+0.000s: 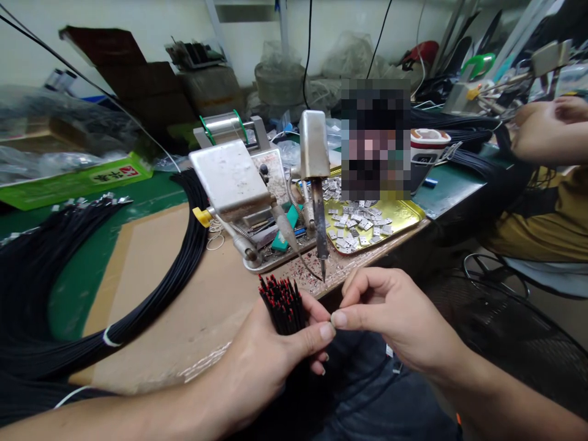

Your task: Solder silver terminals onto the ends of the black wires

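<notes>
My left hand [280, 349] is closed around a bundle of black cables [287, 315] whose cut ends show red wire tips pointing upward. Close beside its thumb, my right hand [390, 312] pinches with thumb and forefinger; whatever lies between those fingertips is too small to make out. Just above both hands, a soldering iron [319, 220] hangs tip down from a metal soldering machine [234, 177]. A spool of solder wire [224, 127] sits on top of the machine. Small metal USB connectors [361, 223] lie loose on a yellow tray [402, 214] behind the iron.
A thick coil of black cable [184, 251], tied with a white band, curves over the cardboard sheet [151, 288] at left. More cables with metal ends [92, 211] lie on the green table [73, 288]. A co-worker's hands [551, 128] are at far right. The table edge runs behind my right hand.
</notes>
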Demonstrator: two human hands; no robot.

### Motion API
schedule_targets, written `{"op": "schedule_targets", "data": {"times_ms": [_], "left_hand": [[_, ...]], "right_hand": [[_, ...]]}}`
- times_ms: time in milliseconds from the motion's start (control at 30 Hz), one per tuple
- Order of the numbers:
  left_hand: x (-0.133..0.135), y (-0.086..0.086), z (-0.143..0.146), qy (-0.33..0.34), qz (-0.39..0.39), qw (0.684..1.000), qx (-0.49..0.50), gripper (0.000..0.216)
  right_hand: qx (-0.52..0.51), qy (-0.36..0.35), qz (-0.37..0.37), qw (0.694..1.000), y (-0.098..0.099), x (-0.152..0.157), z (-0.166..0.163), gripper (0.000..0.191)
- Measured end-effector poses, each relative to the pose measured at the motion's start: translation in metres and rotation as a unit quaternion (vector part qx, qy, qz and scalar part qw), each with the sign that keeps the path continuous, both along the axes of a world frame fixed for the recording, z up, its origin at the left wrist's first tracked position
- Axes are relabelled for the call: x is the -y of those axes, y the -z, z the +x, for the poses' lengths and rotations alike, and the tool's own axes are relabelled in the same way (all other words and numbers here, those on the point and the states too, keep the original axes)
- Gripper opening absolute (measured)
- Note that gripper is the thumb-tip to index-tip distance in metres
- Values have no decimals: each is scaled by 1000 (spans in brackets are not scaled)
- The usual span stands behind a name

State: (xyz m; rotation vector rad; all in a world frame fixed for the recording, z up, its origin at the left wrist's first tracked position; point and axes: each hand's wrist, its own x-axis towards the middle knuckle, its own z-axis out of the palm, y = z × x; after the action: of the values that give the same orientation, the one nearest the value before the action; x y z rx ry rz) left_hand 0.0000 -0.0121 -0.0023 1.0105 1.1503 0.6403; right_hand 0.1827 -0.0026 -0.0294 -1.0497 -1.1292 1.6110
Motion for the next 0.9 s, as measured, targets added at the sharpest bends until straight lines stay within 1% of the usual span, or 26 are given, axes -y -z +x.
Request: {"op": "schedule_targets", "data": {"times_ms": [100, 167, 233, 300, 367, 400, 533, 700, 767, 833, 900], "left_hand": [[0, 0, 0, 5, -7, 1000, 4, 25], [0, 0, 0, 7, -7, 1000, 7, 25], [1, -1, 0, 8, -6, 1000, 3, 26], [1, -2, 1, 1, -8, 1000, -9, 27], [2, -3, 3, -12, -9, 1000, -20, 30], [2, -3, 3, -18, -9, 1000, -24, 31], [1, -4, 4, -22, -5, 999, -35, 32], [0, -5, 3, -16, 13, 998, -53, 28], [0, -4, 2, -14, 18, 998, -54, 27], [0, -3, 2, -18, 22, 998, -52, 26], [0, -2, 1, -21, 28, 998, -47, 27]], "right_hand": [[-97, 10, -29, 995, 7, 4, -8, 21], [-117, 20, -25, 993, 8, 7, -12, 21], [-79, 36, 11, 996, 7, 8, -13, 21], [-4, 51, 50, 997, 3, 8, -11, 20], [55, 55, 62, 995, -2, 7, -8, 20], [67, 52, 57, 995, -4, 6, -6, 20], [40, 37, 30, 998, -6, 4, -2, 22], [-27, -12, -4, 1000, 1, 5, -2, 24], [-42, -21, -10, 999, 3, 5, -2, 24], [-30, -16, -6, 999, 2, 4, -3, 24], [4, -8, 7, 1000, -1, 3, -2, 24]]}}
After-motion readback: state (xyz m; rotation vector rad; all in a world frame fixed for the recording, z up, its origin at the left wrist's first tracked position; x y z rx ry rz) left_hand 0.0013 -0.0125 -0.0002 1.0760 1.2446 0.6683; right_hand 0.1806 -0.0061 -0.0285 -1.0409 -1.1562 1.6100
